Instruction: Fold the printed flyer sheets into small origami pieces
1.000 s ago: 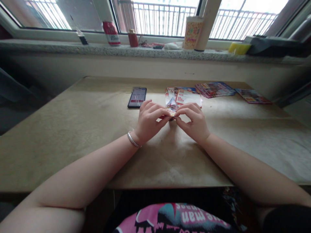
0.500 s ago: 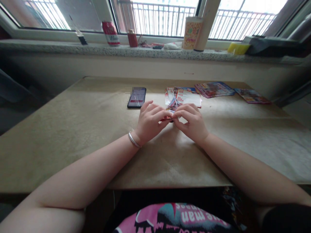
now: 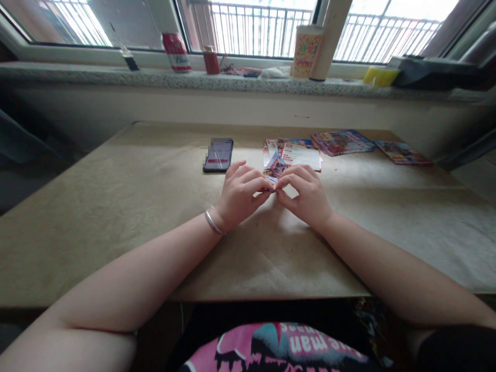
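A small, colourful printed paper (image 3: 275, 167) with a pointed top is held low over the table, between my two hands. My left hand (image 3: 245, 190), a silver bangle on its wrist, pinches the paper's near edge between thumb and forefinger, its other fingers loosely curled. From the other side my right hand (image 3: 304, 192) grips the same edge, its fingertips nearly touching the left ones. Fingers hide the paper's lower sides. Just behind it lie several printed sheets (image 3: 300, 154), one showing a white face with red marks.
A phone (image 3: 219, 156) with its screen lit lies left of the sheets. Farther right are a fanned pile of printed papers (image 3: 343, 142) and another printed stack (image 3: 402, 153). The windowsill (image 3: 232, 81) carries a red can (image 3: 176, 51), a patterned cup (image 3: 306, 51) and a yellow object (image 3: 381, 77).
The paper between my fingers has tilted a little, so more of its printed face shows and its near edge looks flatter. Both hands stay almost in place.
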`<action>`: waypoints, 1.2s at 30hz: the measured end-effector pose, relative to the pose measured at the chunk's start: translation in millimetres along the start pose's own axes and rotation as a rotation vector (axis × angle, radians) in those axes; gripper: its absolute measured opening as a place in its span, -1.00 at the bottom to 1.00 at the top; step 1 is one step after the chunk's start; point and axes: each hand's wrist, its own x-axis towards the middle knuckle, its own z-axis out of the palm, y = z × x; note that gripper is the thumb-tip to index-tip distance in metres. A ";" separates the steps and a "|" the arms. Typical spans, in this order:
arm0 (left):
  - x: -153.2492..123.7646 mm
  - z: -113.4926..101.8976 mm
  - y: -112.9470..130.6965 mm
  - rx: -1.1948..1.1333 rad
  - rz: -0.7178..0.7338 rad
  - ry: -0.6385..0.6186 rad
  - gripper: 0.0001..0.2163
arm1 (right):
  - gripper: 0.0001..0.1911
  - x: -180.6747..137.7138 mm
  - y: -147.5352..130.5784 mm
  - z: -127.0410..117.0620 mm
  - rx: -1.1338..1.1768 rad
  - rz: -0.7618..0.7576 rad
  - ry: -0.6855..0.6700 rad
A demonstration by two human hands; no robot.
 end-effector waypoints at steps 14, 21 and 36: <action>-1.2 1.7 -5.3 -0.001 0.003 -0.010 -0.89 | -0.91 0.2 8.3 -0.8 -0.081 0.007 -0.007; -0.2 0.4 -4.0 0.007 0.005 -0.026 -0.88 | -0.90 -1.1 11.5 -2.0 -0.100 0.010 -0.022; -2.8 2.0 -7.3 0.018 0.045 0.012 -0.89 | -0.92 -4.2 15.0 -0.4 -0.081 0.042 -0.055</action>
